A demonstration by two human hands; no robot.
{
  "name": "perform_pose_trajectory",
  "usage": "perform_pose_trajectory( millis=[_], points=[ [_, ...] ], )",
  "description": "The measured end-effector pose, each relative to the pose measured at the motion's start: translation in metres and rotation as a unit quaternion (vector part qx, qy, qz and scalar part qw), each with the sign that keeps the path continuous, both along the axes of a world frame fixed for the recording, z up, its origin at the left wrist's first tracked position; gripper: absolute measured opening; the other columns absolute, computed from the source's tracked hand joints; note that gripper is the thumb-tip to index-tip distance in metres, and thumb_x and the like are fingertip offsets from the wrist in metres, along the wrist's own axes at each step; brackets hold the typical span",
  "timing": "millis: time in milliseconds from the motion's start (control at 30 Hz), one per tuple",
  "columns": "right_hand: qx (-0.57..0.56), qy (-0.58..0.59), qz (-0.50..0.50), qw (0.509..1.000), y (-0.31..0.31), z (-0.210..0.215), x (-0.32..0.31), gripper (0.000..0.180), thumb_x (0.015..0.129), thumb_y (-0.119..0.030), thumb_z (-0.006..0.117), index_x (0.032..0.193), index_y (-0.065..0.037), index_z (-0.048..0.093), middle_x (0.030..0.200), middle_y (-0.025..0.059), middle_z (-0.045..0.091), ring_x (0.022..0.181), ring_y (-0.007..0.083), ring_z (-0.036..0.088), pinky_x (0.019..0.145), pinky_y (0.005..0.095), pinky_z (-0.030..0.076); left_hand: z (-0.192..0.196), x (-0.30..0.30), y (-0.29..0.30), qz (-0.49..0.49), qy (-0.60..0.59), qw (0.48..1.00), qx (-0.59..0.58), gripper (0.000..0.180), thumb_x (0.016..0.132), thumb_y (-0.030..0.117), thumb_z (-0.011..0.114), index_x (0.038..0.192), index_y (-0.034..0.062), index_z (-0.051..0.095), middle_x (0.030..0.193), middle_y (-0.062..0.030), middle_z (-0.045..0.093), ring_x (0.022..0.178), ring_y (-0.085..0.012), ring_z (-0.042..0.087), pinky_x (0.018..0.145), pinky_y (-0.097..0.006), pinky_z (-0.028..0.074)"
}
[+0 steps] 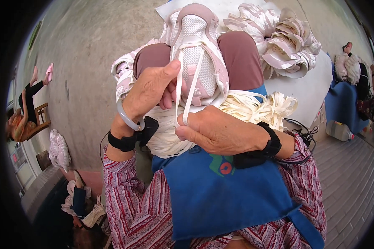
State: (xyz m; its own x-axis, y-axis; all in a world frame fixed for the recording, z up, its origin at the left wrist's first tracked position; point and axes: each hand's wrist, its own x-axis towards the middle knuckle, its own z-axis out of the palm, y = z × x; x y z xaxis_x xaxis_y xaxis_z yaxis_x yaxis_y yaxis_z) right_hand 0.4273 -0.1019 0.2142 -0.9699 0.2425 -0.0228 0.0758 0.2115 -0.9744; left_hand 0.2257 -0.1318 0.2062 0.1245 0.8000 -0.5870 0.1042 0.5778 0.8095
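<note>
A pink and white sneaker point(197, 54) rests toe-away on my knees, over a blue apron point(220, 195). My left hand point(147, 93) grips the shoe's left side, thumb up beside the tongue. My right hand point(218, 130) sits just below the shoe and pinches a white lace point(191, 95) that runs up through the eyelets. A bundle of loose white laces point(257, 108) lies in my lap behind the right hand. Both wrists carry black bands; a pale bangle circles the left wrist.
A heap of several pink and white shoes point(284, 39) lies on a white sheet point(311, 89) ahead right. More shoes point(59, 150) lie on the concrete floor at left. One person sits on a wooden chair point(40, 116) far left; another sits far right point(361, 79).
</note>
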Motion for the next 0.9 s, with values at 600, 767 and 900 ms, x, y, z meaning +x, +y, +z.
perform_pose_trajectory(
  millis=[600,767,900],
  points=[
    [0.305,-0.034,-0.319,0.897,0.088,-0.025,0.003,0.016,0.085,-0.013,0.065,0.094,0.000,0.066,0.081,0.0094,0.064,0.069,0.0152,0.060,0.064,0.0268,0.049,-0.016,0.047,-0.012,0.157,-0.136,0.976,0.064,0.027,0.093,0.024,0.061,0.097,-0.0026,0.061,0.063,-0.0031,0.060,0.051,-0.0093,0.057,0.049,-0.019,0.046],
    [0.348,-0.028,-0.305,0.886,0.088,-0.032,-0.014,0.014,0.081,-0.013,0.063,0.085,0.000,0.065,0.080,0.0141,0.064,0.069,0.0281,0.063,0.063,0.0365,0.050,-0.015,0.046,-0.016,0.154,-0.127,0.978,0.063,0.025,0.093,0.023,0.062,0.095,-0.0020,0.061,0.063,-0.0034,0.060,0.050,-0.0089,0.056,0.048,-0.019,0.046],
    [0.460,-0.015,-0.290,0.839,0.088,-0.043,-0.018,0.014,0.086,-0.014,0.062,0.091,-0.001,0.064,0.072,0.0049,0.058,0.061,0.0163,0.055,0.056,0.0299,0.045,-0.015,0.046,-0.016,0.138,-0.129,0.979,0.071,0.023,0.093,0.022,0.061,0.087,-0.0003,0.061,0.064,-0.0030,0.060,0.050,-0.0068,0.056,0.046,-0.020,0.048]
  ],
)
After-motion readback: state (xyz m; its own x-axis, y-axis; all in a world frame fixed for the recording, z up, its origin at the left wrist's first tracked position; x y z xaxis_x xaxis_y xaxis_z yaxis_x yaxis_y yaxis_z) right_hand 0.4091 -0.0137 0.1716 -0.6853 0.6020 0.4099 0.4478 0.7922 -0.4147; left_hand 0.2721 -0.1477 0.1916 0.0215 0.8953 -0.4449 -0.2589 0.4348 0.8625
